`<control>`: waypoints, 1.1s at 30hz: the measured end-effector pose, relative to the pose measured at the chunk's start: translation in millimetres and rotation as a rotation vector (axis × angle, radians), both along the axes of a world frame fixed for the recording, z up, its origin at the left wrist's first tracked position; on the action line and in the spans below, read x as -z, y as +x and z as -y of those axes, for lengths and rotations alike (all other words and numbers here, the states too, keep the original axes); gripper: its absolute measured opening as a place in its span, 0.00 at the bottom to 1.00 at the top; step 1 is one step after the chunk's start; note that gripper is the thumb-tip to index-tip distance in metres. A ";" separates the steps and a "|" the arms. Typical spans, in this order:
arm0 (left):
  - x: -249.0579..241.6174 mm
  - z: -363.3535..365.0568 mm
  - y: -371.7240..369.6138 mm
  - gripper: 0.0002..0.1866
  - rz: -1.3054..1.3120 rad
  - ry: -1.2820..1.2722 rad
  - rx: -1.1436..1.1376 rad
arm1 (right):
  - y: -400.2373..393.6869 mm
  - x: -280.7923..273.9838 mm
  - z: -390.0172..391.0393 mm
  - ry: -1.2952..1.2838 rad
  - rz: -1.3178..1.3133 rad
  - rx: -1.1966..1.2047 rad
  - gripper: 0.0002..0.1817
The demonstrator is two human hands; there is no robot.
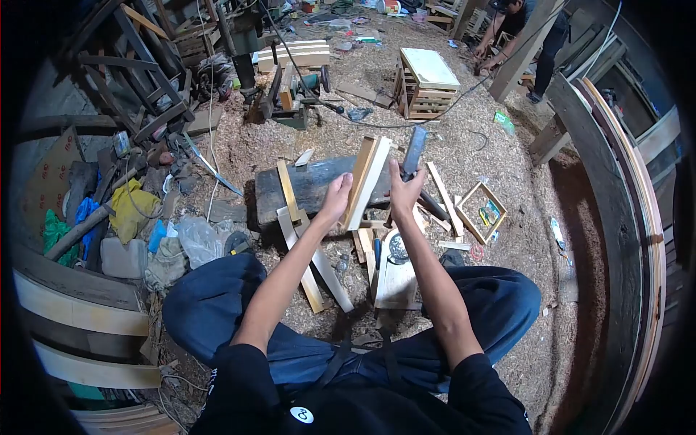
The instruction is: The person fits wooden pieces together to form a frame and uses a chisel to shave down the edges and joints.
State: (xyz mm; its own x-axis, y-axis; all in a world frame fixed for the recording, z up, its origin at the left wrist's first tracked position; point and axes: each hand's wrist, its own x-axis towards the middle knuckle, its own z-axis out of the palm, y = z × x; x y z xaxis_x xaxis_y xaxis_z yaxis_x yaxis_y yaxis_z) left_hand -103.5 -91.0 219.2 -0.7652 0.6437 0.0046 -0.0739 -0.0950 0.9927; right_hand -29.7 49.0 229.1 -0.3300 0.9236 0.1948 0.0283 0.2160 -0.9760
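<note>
In front of me, my left hand (336,197) is closed round the side of a pale wooden piece (372,185), which looks like two strips side by side and stands tilted over a dark wooden block (319,185). My right hand (404,190) grips a dark tool with a long, blocky upper part (414,148); its exact kind is not clear. Below that hand, a pale board (396,283) carries a round tin-like object (398,248). Wooden strips (319,254) lean and lie below my left hand.
A small wooden frame (481,212) lies at right on the shavings. Farther off stand a slatted stool (428,80) and a motor-like machine (301,90). Bags and cloths (134,210) clutter the left. Long planks (616,239) line the right. Another person (518,32) crouches at back right.
</note>
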 end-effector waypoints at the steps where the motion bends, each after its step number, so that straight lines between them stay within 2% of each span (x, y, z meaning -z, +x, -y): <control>1: -0.7 -1.1 1.5 0.25 0.029 0.027 0.042 | 4.5 -16.2 8.3 -0.108 -0.068 -0.102 0.28; 3: -4.5 -2.7 3.2 0.27 0.046 0.037 0.080 | 7.9 -25.4 14.3 -0.261 -0.121 -0.233 0.26; 10: -25.0 1.2 -2.2 0.27 0.015 0.005 0.073 | 2.2 -19.7 11.0 -0.266 -0.140 -0.287 0.21; 12: -31.1 1.4 1.5 0.28 -0.002 -0.086 0.042 | 1.3 -16.7 11.7 -0.164 -0.178 -0.289 0.20; 16: -31.4 -5.7 4.8 0.29 -0.091 -0.046 0.014 | -2.5 -14.9 18.4 -0.185 -0.217 -0.348 0.19; 18: -27.7 -8.6 4.0 0.28 -0.067 0.046 -0.055 | -5.3 -18.9 22.7 -0.088 -0.279 -0.358 0.20; 20: -23.1 -6.6 -5.1 0.31 0.014 0.032 0.002 | -2.2 -25.6 23.5 -0.136 -0.221 -0.384 0.20; 22: -16.3 -8.7 -9.8 0.36 0.138 0.017 -0.147 | -0.9 -31.8 29.7 -0.090 -0.215 -0.385 0.22; 23: -12.7 -6.1 -13.5 0.41 0.127 -0.008 -0.147 | 0.6 -35.1 31.6 -0.101 -0.194 -0.383 0.21; 26: -6.5 -2.0 -21.1 0.41 0.193 0.060 -0.079 | -1.0 -32.5 34.2 -0.054 -0.154 -0.362 0.21; 27: -9.0 -1.7 -18.9 0.34 0.204 0.068 -0.125 | -0.8 -34.5 35.6 -0.051 -0.156 -0.366 0.21; 28: -11.9 1.1 -18.2 0.34 0.205 0.067 -0.128 | -0.5 -36.6 37.0 -0.052 -0.154 -0.369 0.21; 30: -18.2 6.9 -17.1 0.25 0.285 0.121 -0.026 | 0.0 -38.4 38.8 -0.042 -0.160 -0.374 0.21; 33: -25.1 8.5 -13.7 0.19 0.317 0.160 0.001 | -0.7 -41.1 39.8 -0.048 -0.149 -0.377 0.19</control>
State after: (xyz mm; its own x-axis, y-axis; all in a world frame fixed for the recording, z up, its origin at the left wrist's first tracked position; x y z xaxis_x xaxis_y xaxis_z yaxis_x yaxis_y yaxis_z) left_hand -117.3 -99.5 244.3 -0.7443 0.6547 -0.1321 -0.3763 -0.2476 0.8928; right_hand -30.4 9.2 270.2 -0.6184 0.7527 0.2257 -0.1863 0.1385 -0.9727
